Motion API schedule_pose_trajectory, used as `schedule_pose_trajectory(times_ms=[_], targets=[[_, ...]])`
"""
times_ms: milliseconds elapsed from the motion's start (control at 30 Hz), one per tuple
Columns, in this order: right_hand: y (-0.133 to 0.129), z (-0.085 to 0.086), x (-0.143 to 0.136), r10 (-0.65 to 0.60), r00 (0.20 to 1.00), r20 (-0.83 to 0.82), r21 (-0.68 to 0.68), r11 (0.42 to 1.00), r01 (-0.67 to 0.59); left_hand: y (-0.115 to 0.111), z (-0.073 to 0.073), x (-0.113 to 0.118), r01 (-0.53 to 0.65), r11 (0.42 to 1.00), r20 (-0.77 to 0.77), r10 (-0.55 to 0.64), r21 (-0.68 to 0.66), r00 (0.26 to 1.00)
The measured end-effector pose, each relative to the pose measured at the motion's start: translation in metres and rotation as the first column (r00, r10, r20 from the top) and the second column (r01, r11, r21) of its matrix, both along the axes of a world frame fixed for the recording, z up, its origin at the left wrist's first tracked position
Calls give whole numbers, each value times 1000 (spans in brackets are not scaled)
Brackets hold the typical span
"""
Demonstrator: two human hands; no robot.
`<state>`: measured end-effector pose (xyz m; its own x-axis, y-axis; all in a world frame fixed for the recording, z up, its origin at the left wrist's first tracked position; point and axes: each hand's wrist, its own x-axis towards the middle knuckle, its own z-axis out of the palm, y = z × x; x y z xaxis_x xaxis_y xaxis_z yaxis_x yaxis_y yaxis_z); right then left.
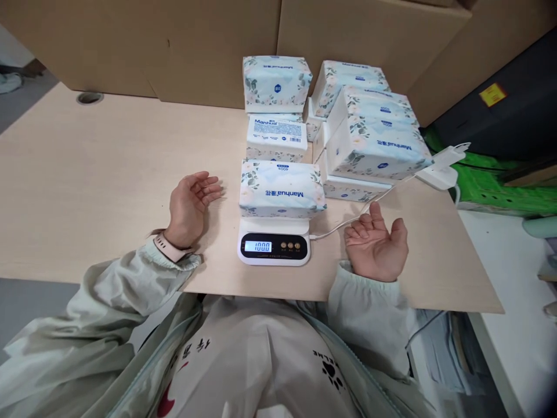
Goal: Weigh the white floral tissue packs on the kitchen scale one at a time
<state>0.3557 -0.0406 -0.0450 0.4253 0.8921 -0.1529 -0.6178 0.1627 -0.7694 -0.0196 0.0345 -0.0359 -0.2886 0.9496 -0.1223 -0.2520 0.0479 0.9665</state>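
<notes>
A floral-printed pack of tissues (281, 188) lies on a white digital scale (275, 225), whose lit display (257, 247) reads about 100.0. To the left of the scale, my left hand (191, 206) rests on the table, empty, its fingers loosely curled and apart. On the other side my right hand (378, 244) lies palm up beside the white cable, also empty, with thumb and forefinger spread. Neither hand touches the pack or the scale.
Behind the scale are more tissue packs (276, 136), with a stack (380, 145) to the right. A white cable (335, 230) runs from the scale to a power strip (444, 158). Cardboard (209, 52) walls the table's back; a cable hole (89, 98) sits far left.
</notes>
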Motion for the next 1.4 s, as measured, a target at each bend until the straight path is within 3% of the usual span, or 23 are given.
schedule_pose_trajectory(times_ms=[133,233,533,933,1100,1400], targets=[[-2,-12,12,59,997,-58,17,998,-58,1,-4,-2,26,998,-31,-24,54,999],[-2,-12,13,35,993,-111,-1,999,-35,0,-2,0,3,998,-8,-2,57,1000],[-5,21,-7,-31,938,-344,-147,989,-21,-7,17,15,-110,994,65,108,27,992],[-4,27,-13,-35,934,-356,-134,991,-14,-6,19,11,-101,995,96,100,15,990],[-3,29,-13,-91,928,-360,-187,982,23,-5,17,12,-90,996,91,89,6,992],[-5,34,-16,-91,926,-367,-240,971,1,-9,28,15,-102,994,115,107,-48,988]])
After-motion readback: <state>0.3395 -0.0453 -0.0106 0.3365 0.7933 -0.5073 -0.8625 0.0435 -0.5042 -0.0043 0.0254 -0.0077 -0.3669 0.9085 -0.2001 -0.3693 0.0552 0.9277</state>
